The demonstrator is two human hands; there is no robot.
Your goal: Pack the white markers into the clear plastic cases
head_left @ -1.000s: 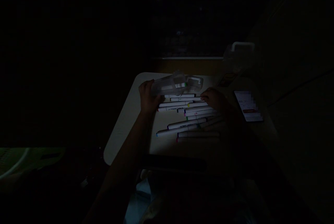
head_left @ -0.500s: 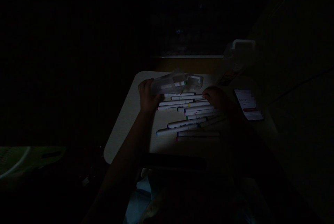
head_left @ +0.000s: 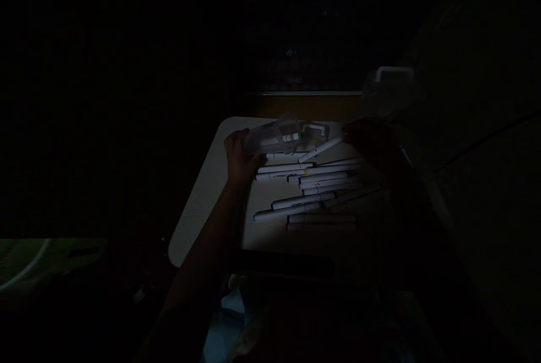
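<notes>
The scene is very dark. My left hand (head_left: 240, 154) grips the closed end of a clear plastic case (head_left: 266, 136), which lies tilted at the far side of the table. A marker with a green end (head_left: 292, 137) shows inside it. In the fingers of my right hand (head_left: 367, 136) is a white marker (head_left: 321, 149), raised at a slant with its lower end pointing left toward the case. Several white markers with coloured ends, among them a purple-ended marker (head_left: 302, 200) and a blue-ended marker (head_left: 287, 212), lie loosely side by side below the hands.
The pale table (head_left: 203, 199) has rounded corners. A clear container with a white handle (head_left: 395, 72) stands at the far right. Behind my right arm, a phone (head_left: 406, 155) is mostly hidden. A clear piece with a white handle (head_left: 316, 129) lies beside the case.
My right hand has lifted a white marker from the row and moved up and to the right, now covering most of the phone. My left hand and the case stay nearly still.
</notes>
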